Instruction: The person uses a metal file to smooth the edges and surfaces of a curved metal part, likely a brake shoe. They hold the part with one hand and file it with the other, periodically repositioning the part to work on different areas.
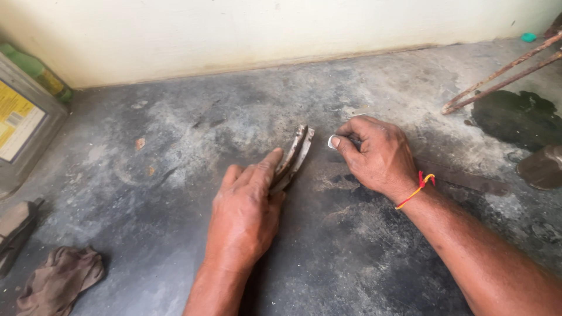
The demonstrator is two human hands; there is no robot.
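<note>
a stained grey concrete floor (175, 234) runs up to a pale wall (234, 29), seen from the head camera looking down; the left hand (246, 213) lies over the near end of two curved, rusty metal pieces (294, 157) that stand on edge side by side on the floor, fingers stretched along them and grasping their lower part, which the hand hides; the right hand (377, 155) rests just beside the pieces' far end, fingers curled in and pinching a small pale object (333, 141) too little of which shows to tell its kind; a red and yellow thread (417, 188) circles that wrist; a dark flat strip on the floor passes under the right hand, its shape hard to make out; at the left edge a tin can (26, 126) with a yellow label is cut off; a brown rag (58, 281) lies crumpled at the lower left; two rusty rods (497, 76) slant in from the upper right beside a dark oily patch (518, 117)
</note>
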